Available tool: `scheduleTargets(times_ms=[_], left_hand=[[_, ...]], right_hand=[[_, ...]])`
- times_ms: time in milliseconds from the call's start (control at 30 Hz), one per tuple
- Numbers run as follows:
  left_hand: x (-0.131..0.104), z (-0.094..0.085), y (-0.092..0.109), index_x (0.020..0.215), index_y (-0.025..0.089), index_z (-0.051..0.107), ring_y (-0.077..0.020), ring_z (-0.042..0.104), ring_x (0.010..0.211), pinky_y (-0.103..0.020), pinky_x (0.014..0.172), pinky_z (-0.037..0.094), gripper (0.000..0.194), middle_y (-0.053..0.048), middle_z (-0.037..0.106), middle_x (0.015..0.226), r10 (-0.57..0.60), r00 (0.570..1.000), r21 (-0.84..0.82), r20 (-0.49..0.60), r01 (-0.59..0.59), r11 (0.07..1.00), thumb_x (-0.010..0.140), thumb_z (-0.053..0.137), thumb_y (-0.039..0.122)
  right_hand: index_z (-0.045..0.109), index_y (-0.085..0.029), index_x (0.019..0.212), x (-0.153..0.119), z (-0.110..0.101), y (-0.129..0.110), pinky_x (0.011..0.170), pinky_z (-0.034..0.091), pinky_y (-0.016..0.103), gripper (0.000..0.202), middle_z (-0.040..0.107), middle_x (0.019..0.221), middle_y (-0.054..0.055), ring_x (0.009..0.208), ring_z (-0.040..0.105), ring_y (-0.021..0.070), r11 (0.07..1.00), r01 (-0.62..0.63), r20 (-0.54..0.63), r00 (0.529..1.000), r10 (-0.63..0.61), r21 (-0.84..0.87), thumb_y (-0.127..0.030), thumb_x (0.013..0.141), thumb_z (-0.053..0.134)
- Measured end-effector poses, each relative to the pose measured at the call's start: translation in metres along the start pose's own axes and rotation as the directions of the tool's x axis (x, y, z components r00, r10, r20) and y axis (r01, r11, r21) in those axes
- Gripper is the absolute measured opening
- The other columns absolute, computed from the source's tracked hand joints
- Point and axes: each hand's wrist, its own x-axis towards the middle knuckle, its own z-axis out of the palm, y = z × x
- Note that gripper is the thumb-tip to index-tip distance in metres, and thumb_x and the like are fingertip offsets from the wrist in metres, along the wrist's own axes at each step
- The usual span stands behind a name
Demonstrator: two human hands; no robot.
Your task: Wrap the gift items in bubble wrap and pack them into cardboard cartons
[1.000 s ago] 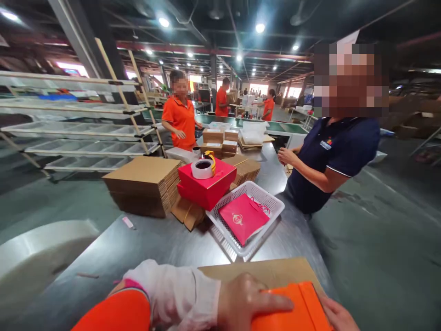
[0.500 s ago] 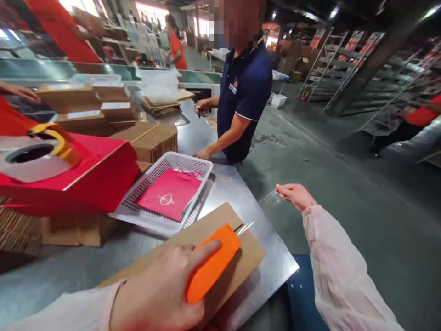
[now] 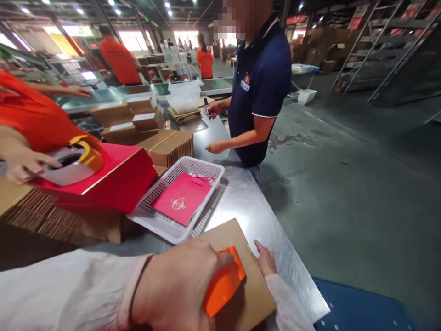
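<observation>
My left hand [image 3: 175, 285] is wrapped round an orange tape dispenser [image 3: 225, 282], holding it against the top of a brown cardboard box [image 3: 253, 294]. The front of the dispenser is turned toward the far right part of the box. At the box's right edge is my right hand [image 3: 266, 259], its fingers stretched out along the side; part of the palm is hidden. I cannot make out any tape between its fingers. The box rests on a shiny metal table [image 3: 285, 257], close to the table's right edge.
Beyond the box sits a white perforated basket [image 3: 172, 236] holding a pink paper bag [image 3: 182, 197]. A red box [image 3: 117, 179] carries a large tape roll [image 3: 74, 168], touched by a co-worker's hand. Flattened cartons [image 3: 175, 147] are stacked behind. A person in navy [image 3: 262, 87] stands across, holding a marker.
My right hand has come back from beyond the table, where it pinched clear tape, to the box's side. The dispenser has tilted in my left hand. A co-worker's hand now touches the large tape roll.
</observation>
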Motion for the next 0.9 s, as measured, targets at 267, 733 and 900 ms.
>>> scheduleTargets(times_ms=[267,733,900], left_hand=[[-0.001,0.002,-0.003,0.099,0.02,0.071,-0.022,0.064,0.059,-0.027,0.051,0.049,0.041,-0.002,0.071,0.072,-0.052,0.999,0.171,-0.004,0.052,0.984,0.06,0.072,0.033],[-0.097,0.016,-0.059,0.113,0.017,0.072,-0.0261,0.068,0.075,-0.032,0.065,0.052,0.052,-0.007,0.074,0.087,-0.057,0.997,0.159,-0.046,0.063,0.985,0.066,0.076,0.039],[-0.18,0.047,-0.094,0.115,0.025,0.071,-0.0247,0.066,0.068,-0.029,0.055,0.048,0.056,-0.004,0.072,0.08,-0.179,0.983,0.099,-0.044,0.183,0.978,0.061,0.071,0.037]], right_hand=[[0.072,-0.019,0.075,-0.029,-0.05,-0.113,0.087,0.046,0.037,0.061,0.073,0.092,0.016,0.095,0.067,0.0283,0.906,0.071,0.069,0.997,-0.046,-0.417,-0.058,0.098,0.031],[0.076,-0.002,0.106,-0.06,-0.014,-0.185,0.091,0.047,0.042,0.085,0.067,0.118,0.03,0.116,0.063,0.0385,0.665,-0.173,-0.221,0.975,0.012,-0.726,-0.065,0.099,0.019],[0.071,-0.002,0.117,-0.08,0.009,-0.197,0.097,0.047,0.047,0.072,0.067,0.12,0.029,0.117,0.062,0.0396,0.588,-0.186,-0.304,0.947,-0.107,-0.787,-0.055,0.101,0.025]])
